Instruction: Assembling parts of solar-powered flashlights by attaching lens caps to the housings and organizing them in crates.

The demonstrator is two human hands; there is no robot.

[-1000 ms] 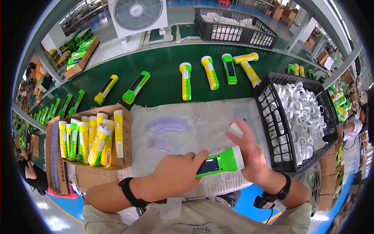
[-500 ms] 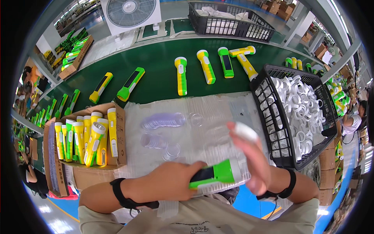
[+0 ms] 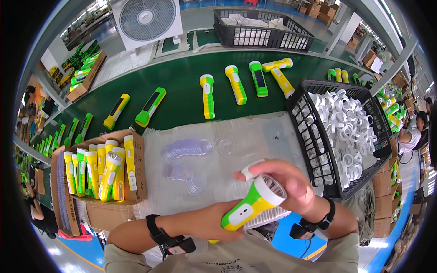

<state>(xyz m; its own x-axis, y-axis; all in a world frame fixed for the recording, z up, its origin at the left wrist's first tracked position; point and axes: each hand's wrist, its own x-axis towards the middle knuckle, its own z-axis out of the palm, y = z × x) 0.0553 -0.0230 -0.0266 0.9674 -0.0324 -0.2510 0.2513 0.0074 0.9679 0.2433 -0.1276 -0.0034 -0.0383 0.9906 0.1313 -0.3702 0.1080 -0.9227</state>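
Observation:
My left hand (image 3: pixel 218 217) is closed round the body of a yellow-and-green flashlight (image 3: pixel 246 211), tilted with its white head toward the upper right. A silvery reflector shows in that head. My right hand (image 3: pixel 296 184) arches over the head with its fingers apart; whether it touches the rim I cannot tell. A white band (image 3: pixel 253 169) sits round one of its fingers, near the tip. Beyond the hands, clear round lenses (image 3: pixel 187 149) lie in overlapping rows on the plastic-covered work surface (image 3: pixel 250 136). White rings (image 3: pixel 348 123) fill a black crate (image 3: pixel 321 152) at the right.
At the left a cardboard box (image 3: pixel 140 159) holds several upright flashlights. More flashlights lie on the green belt (image 3: pixel 177 100) at the back. Behind it stand a fan (image 3: pixel 146 20) and another black crate (image 3: pixel 241 36). A person (image 3: pixel 412 134) is at the far right.
The flashlight has turned in my left hand and tipped up, so its switch side and reflector now show. My right hand has moved down and left, over the flashlight's head.

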